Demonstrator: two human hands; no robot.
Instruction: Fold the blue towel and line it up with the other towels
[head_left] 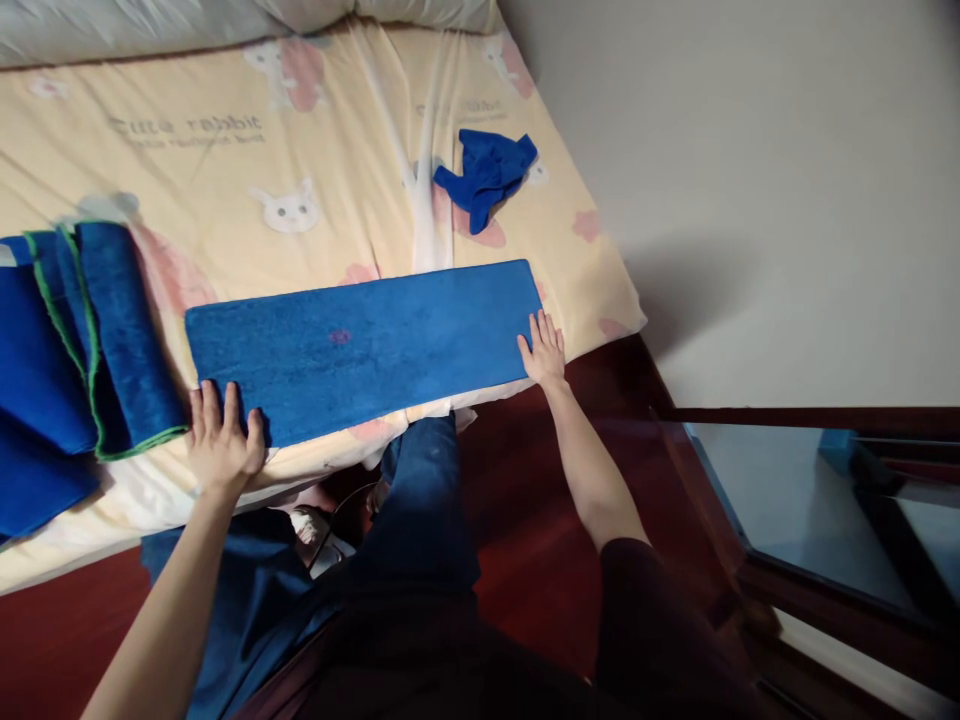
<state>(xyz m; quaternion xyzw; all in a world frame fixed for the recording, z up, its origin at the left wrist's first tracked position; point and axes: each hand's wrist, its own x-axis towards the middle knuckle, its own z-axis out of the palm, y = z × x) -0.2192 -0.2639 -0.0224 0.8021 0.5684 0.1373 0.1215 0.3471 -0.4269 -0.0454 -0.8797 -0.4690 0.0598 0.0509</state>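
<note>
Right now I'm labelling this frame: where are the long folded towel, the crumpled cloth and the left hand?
long folded towel (367, 345), head view, middle of its top face.
crumpled cloth (486, 175), head view, its bunched centre.
left hand (221, 445), head view, back of hand.

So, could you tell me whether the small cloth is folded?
No: the small cloth lies crumpled, apart from the flat towel.

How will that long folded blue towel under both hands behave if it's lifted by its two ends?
The folded towel is probably floppy: it lies flat and follows the bed, so its middle would likely sag. It looks plush and thick, so likely not slippery under the left hand and right hand. It seems unlikely to roll.
</note>
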